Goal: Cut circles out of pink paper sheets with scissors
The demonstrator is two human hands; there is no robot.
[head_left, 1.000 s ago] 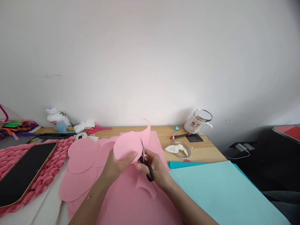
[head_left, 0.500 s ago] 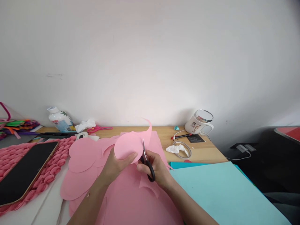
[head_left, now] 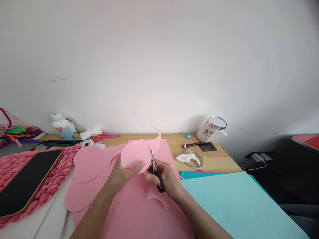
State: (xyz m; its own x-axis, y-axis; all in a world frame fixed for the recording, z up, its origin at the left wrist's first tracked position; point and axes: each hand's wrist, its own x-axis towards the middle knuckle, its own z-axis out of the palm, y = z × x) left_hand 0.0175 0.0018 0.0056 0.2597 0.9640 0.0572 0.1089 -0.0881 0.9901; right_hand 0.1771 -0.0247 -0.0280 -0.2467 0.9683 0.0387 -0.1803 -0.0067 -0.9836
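Note:
My left hand (head_left: 124,176) pinches a round piece of pink paper (head_left: 136,154), thumb on top and fingers underneath. Black-handled scissors (head_left: 158,179) are in my right hand (head_left: 164,177), their blades pointing up along the right edge of the round piece. From that edge a thin curved pink strip (head_left: 157,141) curls upward, partly cut away. Below the hands lie pink sheets (head_left: 147,215), with a curved paper scrap (head_left: 159,198) on them. Several pink paper circles (head_left: 87,196) overlap in a pile left of my left hand.
Light blue paper (head_left: 236,199) lies at the right. A white mug (head_left: 208,131), crumpled tissue (head_left: 188,158) and looped cable (head_left: 201,159) sit behind it. At the left are a phone (head_left: 27,182) on a pink woven mat (head_left: 58,181), a white bottle (head_left: 64,127) and pink scissors (head_left: 106,136).
Both hands stay in nearly the same place. The round piece and the scissor blades have shifted very slightly left, with the strip still curling from the edge.

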